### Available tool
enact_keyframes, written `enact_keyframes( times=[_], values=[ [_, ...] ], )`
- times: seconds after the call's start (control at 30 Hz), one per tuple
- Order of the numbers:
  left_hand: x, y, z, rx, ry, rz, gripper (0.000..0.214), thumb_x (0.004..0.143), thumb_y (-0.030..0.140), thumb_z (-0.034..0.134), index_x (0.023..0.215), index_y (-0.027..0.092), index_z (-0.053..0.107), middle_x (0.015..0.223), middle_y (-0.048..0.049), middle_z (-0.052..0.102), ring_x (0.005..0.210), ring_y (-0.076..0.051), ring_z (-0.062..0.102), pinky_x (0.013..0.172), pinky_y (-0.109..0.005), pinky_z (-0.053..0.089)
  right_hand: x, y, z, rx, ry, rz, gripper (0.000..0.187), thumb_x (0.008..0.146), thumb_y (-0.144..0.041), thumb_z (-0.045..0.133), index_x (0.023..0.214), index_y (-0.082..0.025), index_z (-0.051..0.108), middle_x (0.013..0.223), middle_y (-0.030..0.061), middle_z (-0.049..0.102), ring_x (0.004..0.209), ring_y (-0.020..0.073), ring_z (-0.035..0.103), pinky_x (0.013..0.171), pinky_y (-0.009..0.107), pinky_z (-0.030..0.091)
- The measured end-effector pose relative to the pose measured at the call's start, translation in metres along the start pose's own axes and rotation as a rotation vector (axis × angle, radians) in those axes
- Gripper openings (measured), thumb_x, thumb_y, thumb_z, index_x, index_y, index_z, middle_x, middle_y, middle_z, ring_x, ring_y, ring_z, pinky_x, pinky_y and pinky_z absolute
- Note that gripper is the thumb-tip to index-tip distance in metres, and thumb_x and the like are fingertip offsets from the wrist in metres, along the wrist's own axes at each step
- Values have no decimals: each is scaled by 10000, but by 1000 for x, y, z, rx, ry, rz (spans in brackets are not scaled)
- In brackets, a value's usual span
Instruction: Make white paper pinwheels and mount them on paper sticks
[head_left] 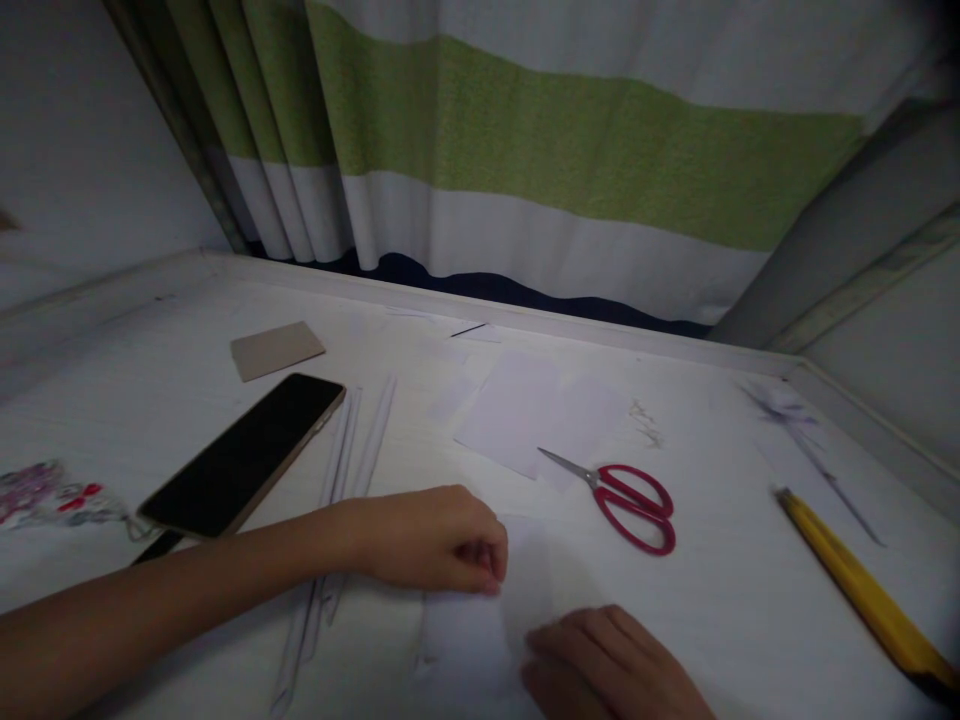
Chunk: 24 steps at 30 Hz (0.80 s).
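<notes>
A small white sheet of paper (469, 640) lies on the white tabletop near the front edge of view. My left hand (442, 540) rests over its upper part, fingers curled and the thumb pressed to a fingertip; whether a bit of paper is in that pinch I cannot make out. At the sheet's right side is my right hand (607, 665), slightly blurred, its fingers side by side and stretched out low over the paper. Red-handled scissors (634, 500) lie beyond my right hand, their blades pointing to the upper left.
Rolled paper tubes (371, 440) and a dark phone (247, 455) lie on the left, with a beige card (277, 350) behind. White sheets (517, 410) lie mid-table. A yellow cutter knife (855, 580) is at right. A striped curtain (540, 140) hangs behind the raised rim.
</notes>
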<state>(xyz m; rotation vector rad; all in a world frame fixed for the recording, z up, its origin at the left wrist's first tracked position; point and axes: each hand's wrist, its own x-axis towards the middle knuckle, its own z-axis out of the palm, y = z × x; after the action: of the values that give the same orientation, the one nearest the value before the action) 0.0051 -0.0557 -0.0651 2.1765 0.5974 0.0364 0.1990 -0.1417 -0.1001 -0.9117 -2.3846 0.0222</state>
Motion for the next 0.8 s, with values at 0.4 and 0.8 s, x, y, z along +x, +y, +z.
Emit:
enact_keyframes(
  times=[0.4, 0.8],
  values=[
    [2, -4, 32, -876, 252, -277, 185, 728, 290, 559, 804, 124, 529, 669, 10, 540, 630, -93, 513, 591, -196, 386, 35, 17, -12, 677, -341, 639, 215, 716, -115, 566, 906, -214, 548, 705, -25, 594, 612, 122, 526, 558, 228, 433],
    [12, -2, 37, -984, 144, -394, 159, 610, 229, 649, 673, 121, 552, 512, 36, 542, 490, -88, 530, 523, -222, 428, 31, 14, -2, 757, -340, 689, 259, 692, -86, 576, 865, -210, 430, 642, -44, 572, 576, 111, 512, 519, 214, 393]
  ],
)
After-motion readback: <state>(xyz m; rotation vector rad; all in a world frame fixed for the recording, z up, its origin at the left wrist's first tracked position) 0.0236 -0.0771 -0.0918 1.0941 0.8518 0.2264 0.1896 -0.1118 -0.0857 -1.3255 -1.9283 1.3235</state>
